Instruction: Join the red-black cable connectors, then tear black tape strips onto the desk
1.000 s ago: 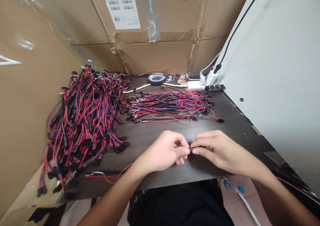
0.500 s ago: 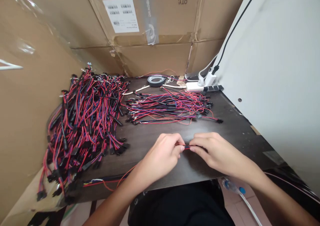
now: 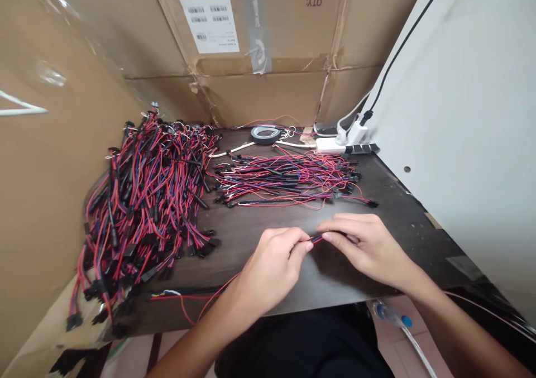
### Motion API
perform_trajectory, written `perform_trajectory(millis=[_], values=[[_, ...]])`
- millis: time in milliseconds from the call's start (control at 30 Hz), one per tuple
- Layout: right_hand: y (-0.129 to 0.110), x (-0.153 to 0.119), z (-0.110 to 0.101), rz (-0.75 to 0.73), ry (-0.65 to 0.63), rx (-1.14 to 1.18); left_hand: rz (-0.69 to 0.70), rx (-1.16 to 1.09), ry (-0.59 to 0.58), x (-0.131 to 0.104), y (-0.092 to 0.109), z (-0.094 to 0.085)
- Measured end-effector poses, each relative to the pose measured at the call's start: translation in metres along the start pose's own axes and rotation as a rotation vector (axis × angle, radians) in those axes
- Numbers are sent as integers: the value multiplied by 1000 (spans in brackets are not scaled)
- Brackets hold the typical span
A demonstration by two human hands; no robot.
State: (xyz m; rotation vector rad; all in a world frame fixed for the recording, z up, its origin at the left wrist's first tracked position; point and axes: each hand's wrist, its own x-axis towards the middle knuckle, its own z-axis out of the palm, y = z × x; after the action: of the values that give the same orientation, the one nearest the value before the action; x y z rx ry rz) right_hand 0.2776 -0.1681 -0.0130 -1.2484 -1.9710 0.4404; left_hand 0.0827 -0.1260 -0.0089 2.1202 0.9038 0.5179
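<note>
The carton (image 3: 259, 96) is the largest thing; it stands beyond both hands, well apart from them, like a wall. The white panel (image 3: 469, 115) rises to the right of the right hand. The dark table (image 3: 234, 244) lies under both hands, and I cannot tell whether any finger touches it.

The heap (image 3: 154, 182) of red, blue and black cables spreads to the left of the left hand, in a thick tangle. The pile (image 3: 288, 180) is flatter and lies ahead of both hands, its cables running mostly sideways.

The left hand (image 3: 276, 261) is narrow: its thumb and forefinger pinch the wires (image 3: 316, 238). The right hand (image 3: 368, 247), just beside it, is also narrow and pinches the same wires. Between the two hands only a short red and blue piece of them is visible, slightly tilted, its right end higher.

The power strip (image 3: 330, 144) is beyond the right hand, past the pile. The tape roll (image 3: 265, 139) lies flat beyond the left hand, also past the pile. Some loose ends (image 3: 167, 296) lie to the left of the left forearm; whether they belong to the wires, I cannot tell.
</note>
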Motion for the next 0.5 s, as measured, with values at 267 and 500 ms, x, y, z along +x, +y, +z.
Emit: perform_trajectory(millis=[267, 500], values=[[-2, 2, 0, -16, 8, -12, -19, -100, 60, -4, -3, 4], [0, 1, 0, -20, -48, -50, -79, -57, 38, -3, 1, 4]])
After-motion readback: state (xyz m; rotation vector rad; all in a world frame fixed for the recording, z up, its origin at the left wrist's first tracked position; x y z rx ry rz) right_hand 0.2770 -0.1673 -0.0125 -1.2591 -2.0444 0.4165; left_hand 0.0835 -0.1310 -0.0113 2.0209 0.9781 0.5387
